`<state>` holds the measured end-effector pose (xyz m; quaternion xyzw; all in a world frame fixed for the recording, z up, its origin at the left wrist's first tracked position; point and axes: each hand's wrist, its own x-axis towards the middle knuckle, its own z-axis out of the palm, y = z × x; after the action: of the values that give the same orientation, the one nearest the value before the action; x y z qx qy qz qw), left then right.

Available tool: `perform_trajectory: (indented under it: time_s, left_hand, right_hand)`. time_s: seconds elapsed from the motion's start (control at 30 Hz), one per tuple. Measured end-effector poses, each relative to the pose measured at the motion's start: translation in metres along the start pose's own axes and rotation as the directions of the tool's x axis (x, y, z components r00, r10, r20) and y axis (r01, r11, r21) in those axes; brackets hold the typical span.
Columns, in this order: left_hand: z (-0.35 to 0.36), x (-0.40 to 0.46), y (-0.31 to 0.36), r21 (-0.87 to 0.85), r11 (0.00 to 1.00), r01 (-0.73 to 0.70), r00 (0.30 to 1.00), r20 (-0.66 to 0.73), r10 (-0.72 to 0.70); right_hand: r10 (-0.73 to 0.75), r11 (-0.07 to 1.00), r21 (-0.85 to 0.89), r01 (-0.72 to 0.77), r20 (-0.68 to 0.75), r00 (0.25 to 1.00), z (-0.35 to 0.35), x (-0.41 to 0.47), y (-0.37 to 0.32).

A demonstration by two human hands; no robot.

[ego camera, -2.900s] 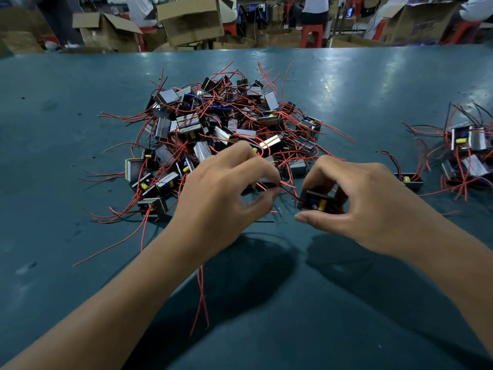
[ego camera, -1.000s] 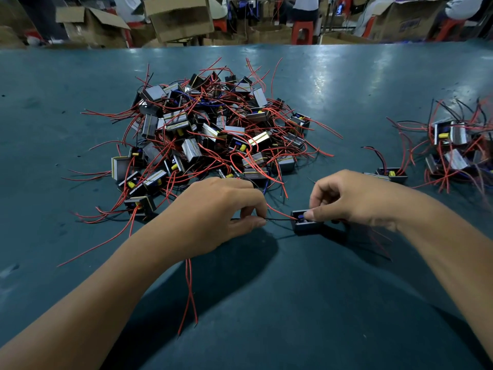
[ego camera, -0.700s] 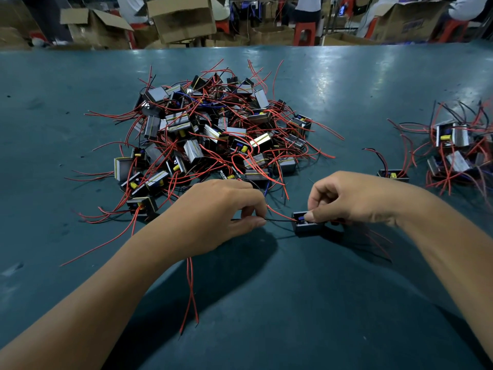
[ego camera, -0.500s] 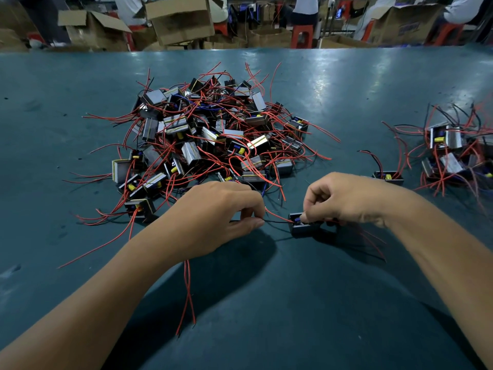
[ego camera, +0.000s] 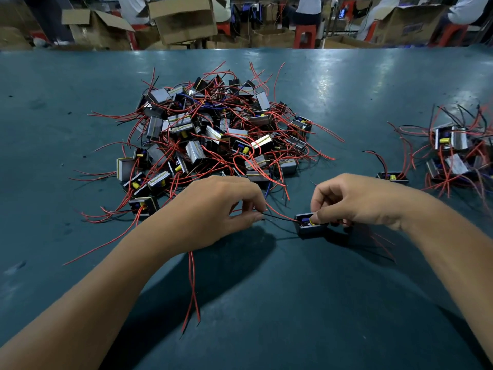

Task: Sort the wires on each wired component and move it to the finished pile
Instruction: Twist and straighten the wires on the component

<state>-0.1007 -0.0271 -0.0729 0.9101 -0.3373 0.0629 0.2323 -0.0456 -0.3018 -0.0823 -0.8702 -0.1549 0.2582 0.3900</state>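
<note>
A small black wired component (ego camera: 309, 227) sits on the teal table in front of me. My right hand (ego camera: 354, 201) holds it down, fingertips curled onto its top. My left hand (ego camera: 216, 209) pinches its thin black wire (ego camera: 278, 218), stretched taut leftward from the component. Two red wires (ego camera: 192, 284) trail out from under my left hand toward me. A large tangled pile of components with red wires (ego camera: 213, 137) lies beyond my hands. A smaller pile (ego camera: 453, 153) lies at the right.
A single component (ego camera: 392, 177) lies apart, left of the right-hand pile. Cardboard boxes (ego camera: 184, 17), red stools and seated people stand beyond the table's far edge. Bare teal tabletop (ego camera: 293, 316) stretches toward me.
2.9 s ago my right hand held the component up near the pile. It now rests on the table, with the black wire drawn out to the left. Little has moved in the last second.
</note>
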Motion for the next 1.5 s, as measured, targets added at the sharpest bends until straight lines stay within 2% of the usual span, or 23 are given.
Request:
perform_trajectory:
  time_s: [0.37,0.53,0.73,0.97,1.03,1.1,1.17,1.27,1.4,1.5]
  left_hand:
    - [-0.001,-0.001,0.002,-0.055,0.998,0.009,1.000,-0.008,-0.010]
    - [-0.003,-0.002,0.004,-0.063,0.998,0.001,1.000,0.002,-0.001]
    - [-0.005,-0.002,0.003,-0.057,0.997,0.052,0.998,0.032,-0.050]
    - [-0.007,-0.002,0.001,-0.131,0.985,0.112,0.992,0.076,-0.103]
    - [-0.006,-0.002,0.002,-0.133,0.987,0.096,0.994,0.062,-0.088]
    - [-0.005,-0.002,0.002,-0.131,0.988,0.080,0.997,0.034,-0.076]
    - [-0.004,-0.002,0.004,-0.130,0.990,0.057,0.998,0.001,-0.057]
    - [-0.002,0.000,0.005,-0.141,0.990,0.030,0.999,-0.035,-0.035]
    - [-0.001,0.000,0.003,-0.166,0.985,0.044,0.998,-0.029,-0.049]
    - [-0.001,-0.001,0.005,-0.154,0.987,0.044,0.998,-0.028,-0.049]
  right_hand:
    - [-0.006,1.000,-0.012,0.006,-0.011,1.000,0.002,-0.004,-0.003]
    - [-0.008,0.992,-0.130,-0.001,-0.072,0.997,0.008,-0.004,-0.008]
    - [0.016,0.989,-0.146,-0.030,-0.092,0.996,0.009,0.000,-0.010]
    - [0.002,0.987,-0.158,-0.015,-0.080,0.997,0.002,-0.009,-0.008]
    - [-0.143,0.955,-0.288,0.075,-0.223,0.964,-0.001,-0.016,-0.014]
    - [-0.419,0.880,-0.384,0.281,-0.343,0.841,0.004,-0.025,-0.027]
    - [-0.581,0.803,-0.364,0.471,-0.309,0.753,0.020,-0.032,-0.044]
    - [-0.631,0.753,-0.412,0.513,-0.235,0.739,0.047,-0.031,-0.050]
    - [-0.596,0.789,-0.368,0.492,-0.260,0.760,0.054,-0.025,-0.046]
    - [-0.602,0.776,-0.389,0.496,-0.224,0.767,0.054,-0.021,-0.043]
